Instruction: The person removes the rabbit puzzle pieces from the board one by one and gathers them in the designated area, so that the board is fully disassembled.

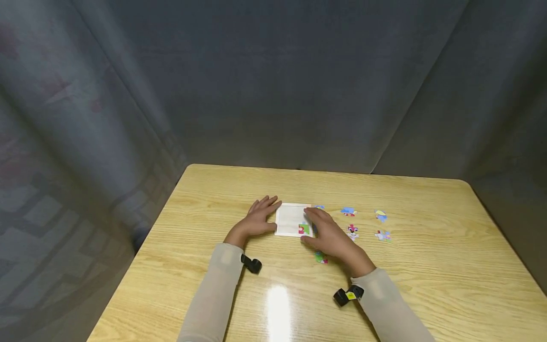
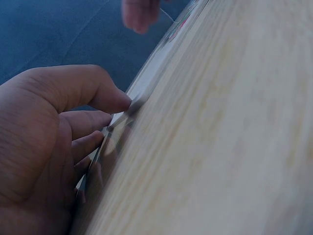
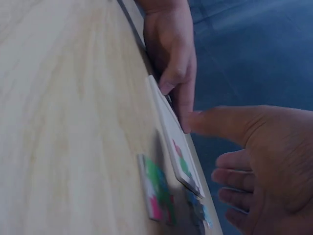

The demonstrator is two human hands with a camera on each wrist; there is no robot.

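A small white puzzle tray point(image 1: 288, 219) lies flat on the table, with a green and red jigsaw piece point(image 1: 304, 230) in its lower right corner. My left hand point(image 1: 256, 221) rests at the tray's left side, thumb and forefinger touching its edge with the fingers spread. Over the tray's right side is my right hand point(image 1: 328, 235), its fingers extended and nothing visible between them. In the right wrist view, its thumb point(image 3: 220, 122) stands apart from the other fingers. A green and pink jigsaw piece point(image 3: 155, 188) lies just beside the tray. Another blue piece is partly hidden under my right hand.
To the right lie several loose jigsaw pieces: a blue and red one point(image 1: 348, 211), a yellow and blue one point(image 1: 381, 215), a red and white one point(image 1: 352, 231) and a pale one point(image 1: 383, 235). Grey curtains point(image 1: 290, 95) hang behind the wooden table point(image 1: 448, 266).
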